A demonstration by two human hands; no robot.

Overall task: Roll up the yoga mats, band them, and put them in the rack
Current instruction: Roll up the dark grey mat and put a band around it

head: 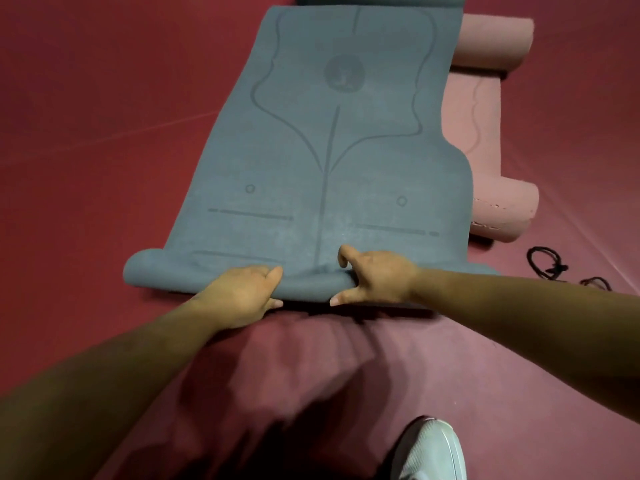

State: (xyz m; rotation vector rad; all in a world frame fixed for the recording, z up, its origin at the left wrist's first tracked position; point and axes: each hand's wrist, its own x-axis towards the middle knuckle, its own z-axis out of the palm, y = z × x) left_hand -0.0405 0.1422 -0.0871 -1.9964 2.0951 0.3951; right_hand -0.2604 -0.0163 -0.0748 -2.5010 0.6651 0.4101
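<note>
Two hands: the left hand [242, 292] and the right hand [377, 275] are both gripping the near rolled edge of the blue mat [329, 150], side by side at its middle with a short gap between them.
Left hand: it is wrapping over the roll from the near side, with the fingers and thumb curling round it and the back of the hand facing up.
Right hand: it is pinching the roll, the forefinger hooking over the top and the thumb pressing against the near face.
One blue mat: it is lying flat on the floor [86, 150] and stretching away from the person. Its near end is turned into a thin roll under the hands, and its far end is curling up at the far edge of the view. Printed lines, two small circles and one round emblem are showing on its top face.
One pink mat [481, 116]: it is lying just right of the blue mat, which is covering its left part. Two curled ends are showing, one far and one near.
Two black cords [547, 263]: they are lying loose on the floor to the right, near the pink mat's near curl. Whether the two loops are joined I cannot tell.
One white shoe [429, 448]: it is showing at the near edge, right of centre.
Floor: dark red, it is running under everything, with a few pale seam lines crossing it.
</note>
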